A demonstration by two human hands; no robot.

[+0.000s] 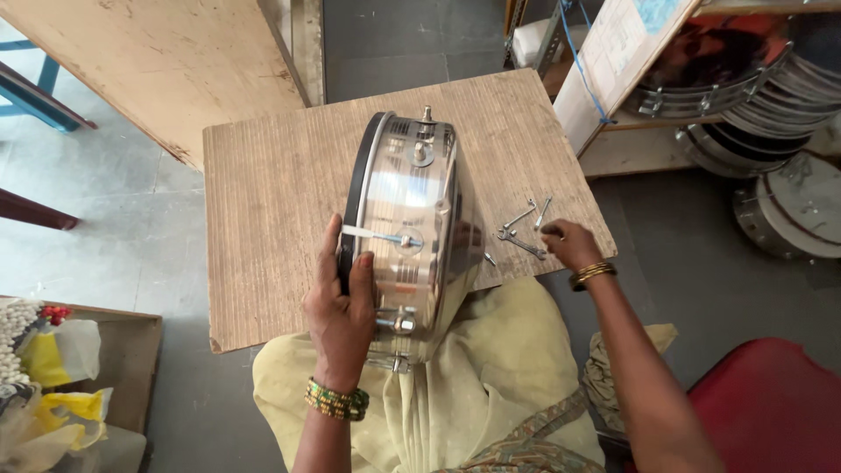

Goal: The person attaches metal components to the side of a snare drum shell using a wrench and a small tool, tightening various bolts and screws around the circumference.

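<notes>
Left-hand fingers [337, 263] are grasping the steel drum [412, 236], standing on edge mid-desk [263, 193]; the right hand [569, 245] is pinching at loose bolts [526, 228] near the right edge. Grey floor [114, 219] is lying open leftward; stacked drums [753, 96] are crowding the right.

Drum [410, 236] lower rim hidden against lap, right hand [569, 245] fingertips covering small bolts [526, 229], stacked drums [771, 79] cut off at right edge

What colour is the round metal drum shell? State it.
Shiny silver chrome metal drum shell with a black rim, clearest in the head view.
</notes>
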